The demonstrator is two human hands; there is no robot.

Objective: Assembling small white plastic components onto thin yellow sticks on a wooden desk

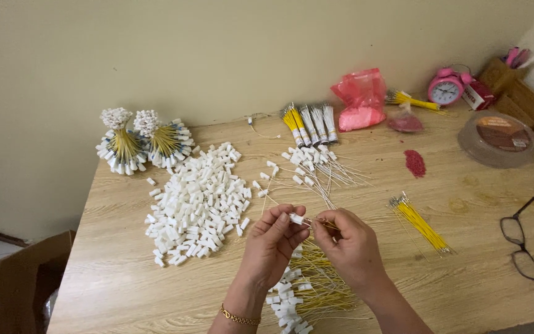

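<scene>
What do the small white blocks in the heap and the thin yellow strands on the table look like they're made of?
Small white blocks: likely moulded plastic, matte, with crisp uniform edges. Thin yellow strands: probably plastic-insulated wire, smooth coating, with what look like metal tips at one end. Light wood-grain table: likely laminate, with a slight sheen.

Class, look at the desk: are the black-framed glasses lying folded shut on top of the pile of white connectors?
No: the glasses lie open on bare wood at the table's right edge, far from the white connector pile.

Bare table (465,272) lies open right of my hands; the white connector pile (196,207) blocks my left, yellow wires (420,224) farther right.
</scene>
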